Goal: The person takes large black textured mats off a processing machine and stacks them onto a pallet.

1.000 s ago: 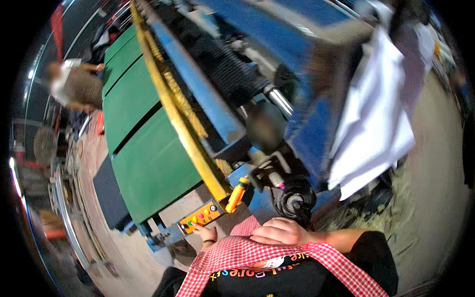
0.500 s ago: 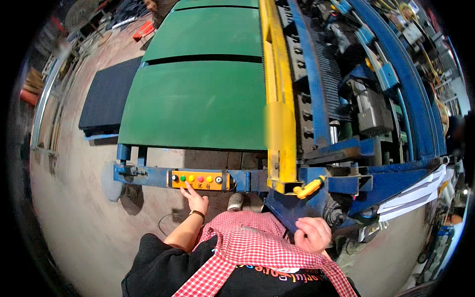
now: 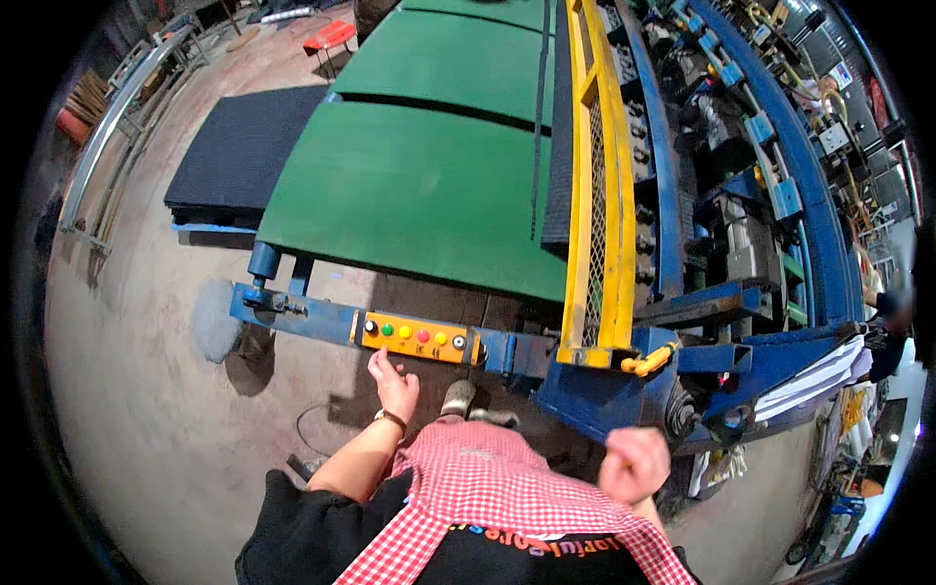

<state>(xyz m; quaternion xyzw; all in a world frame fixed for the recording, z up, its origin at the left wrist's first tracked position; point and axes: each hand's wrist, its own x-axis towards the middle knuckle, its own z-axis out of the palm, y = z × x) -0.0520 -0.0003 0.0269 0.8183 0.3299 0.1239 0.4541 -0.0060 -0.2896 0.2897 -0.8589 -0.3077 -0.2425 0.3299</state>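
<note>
Its long axis sloping gently down rightward, the orange control panel with coloured buttons sits by my loosely open left hand, while my right hand curls, contents unclear.

A smooth grey floor spreads around eight o'clock; a long, silvery metal rail frame stands at ten, a red-topped, thin-legged stool at eleven.

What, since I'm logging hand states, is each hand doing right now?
Left hand: open, empty, beside the orange push-button panel.
Right hand: curled closed, nothing visible in its grip.
</note>
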